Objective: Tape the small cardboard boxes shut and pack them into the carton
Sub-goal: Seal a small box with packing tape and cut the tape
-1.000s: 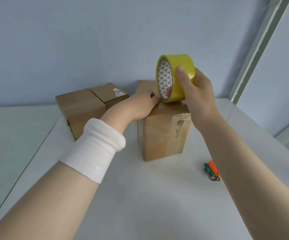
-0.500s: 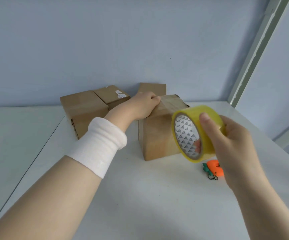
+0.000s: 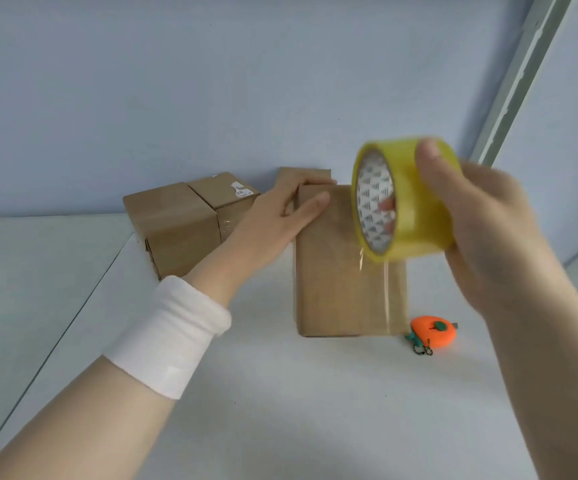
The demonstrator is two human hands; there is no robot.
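A tall brown cardboard box (image 3: 343, 278) stands in the middle of the white table (image 3: 280, 410). My left hand (image 3: 273, 216) lies on its top left edge with straight fingers, pressing it down. My right hand (image 3: 481, 216) grips a yellow tape roll (image 3: 405, 199), thumb on the outside and fingers through the core, raised above the box's right side. A strip of clear tape runs from the roll down the box's front face to near its base.
Two more cardboard boxes (image 3: 173, 226) (image 3: 225, 192) stand against the wall at the back left. Another cardboard piece (image 3: 304, 174) shows behind my left hand. An orange carrot-shaped cutter (image 3: 432, 332) lies on the table right of the box. A table seam runs along the left.
My right hand brought the roll from the box's top down its front, then back up, drawing tape along the front face. My left hand's fingers flattened on the box top.
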